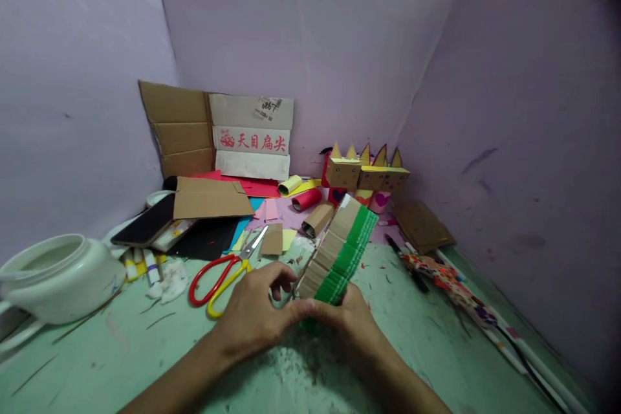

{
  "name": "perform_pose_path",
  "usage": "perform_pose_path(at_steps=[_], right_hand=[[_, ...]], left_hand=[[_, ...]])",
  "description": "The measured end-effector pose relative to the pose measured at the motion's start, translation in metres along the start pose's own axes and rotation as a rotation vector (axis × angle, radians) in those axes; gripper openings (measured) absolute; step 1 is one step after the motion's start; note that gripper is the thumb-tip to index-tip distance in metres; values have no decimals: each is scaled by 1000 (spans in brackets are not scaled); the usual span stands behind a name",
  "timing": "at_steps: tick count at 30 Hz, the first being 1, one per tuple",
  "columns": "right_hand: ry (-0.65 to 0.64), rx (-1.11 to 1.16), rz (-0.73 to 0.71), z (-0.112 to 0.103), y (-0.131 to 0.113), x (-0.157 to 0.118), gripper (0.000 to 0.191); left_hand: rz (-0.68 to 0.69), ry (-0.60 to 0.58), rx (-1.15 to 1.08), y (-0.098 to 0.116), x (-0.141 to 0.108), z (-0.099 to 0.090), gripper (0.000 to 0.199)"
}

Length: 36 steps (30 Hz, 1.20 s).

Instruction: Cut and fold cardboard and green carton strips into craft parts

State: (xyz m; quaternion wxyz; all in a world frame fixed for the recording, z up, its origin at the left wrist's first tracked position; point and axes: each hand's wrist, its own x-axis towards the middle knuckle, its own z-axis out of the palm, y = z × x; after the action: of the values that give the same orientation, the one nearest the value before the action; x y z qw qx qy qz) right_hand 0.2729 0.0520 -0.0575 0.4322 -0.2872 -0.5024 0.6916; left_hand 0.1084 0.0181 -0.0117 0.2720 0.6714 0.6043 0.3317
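A creased strip of brown cardboard [327, 255] with a printed green band stands tilted above the table. My left hand [259, 301] grips its lower left edge, thumb and fingers closed around it. From the other side my right hand [356, 320] pinches the bottom, its thumb meeting the left thumb. The right fingers are partly hidden behind the cardboard. Left of my left hand lie scissors [253, 246] with one red and one yellow handle, blades slightly parted. Just beyond are a small cardboard rectangle [272, 239] and a folded cardboard tube [319, 218].
Cardboard figures with pointed ears [373, 176] stand at the back, beside red [306, 199] and yellow rolls [290, 184]. A white pot [63, 278] sits left, near a dark phone-like slab [145, 223]. An opened carton [252, 136] leans on the wall. A pen [407, 262] lies right.
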Motion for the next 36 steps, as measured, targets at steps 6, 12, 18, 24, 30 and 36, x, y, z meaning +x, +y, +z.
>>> perform_pose_path(at_steps=[6,12,18,24,30,36], right_hand=[[-64,-22,68,4,3,-2,41],[-126,151,178,7,-4,-6,50],[-23,170,228,5,-6,-5,46],[-94,124,203,7,-1,-6,43],[-220,-182,184,10,6,-9,31],[-8,-161,83,-1,-10,3,41]], left_hand=[[-98,-163,-232,-4,5,3,24],[-120,-117,-337,-22,13,-30,32],[116,-1002,-366,-29,-5,-103,46],[-68,-451,-568,-28,3,-62,42],[-110,-165,-594,-10,7,14,35],[-244,-205,-944,-16,1,27,42]])
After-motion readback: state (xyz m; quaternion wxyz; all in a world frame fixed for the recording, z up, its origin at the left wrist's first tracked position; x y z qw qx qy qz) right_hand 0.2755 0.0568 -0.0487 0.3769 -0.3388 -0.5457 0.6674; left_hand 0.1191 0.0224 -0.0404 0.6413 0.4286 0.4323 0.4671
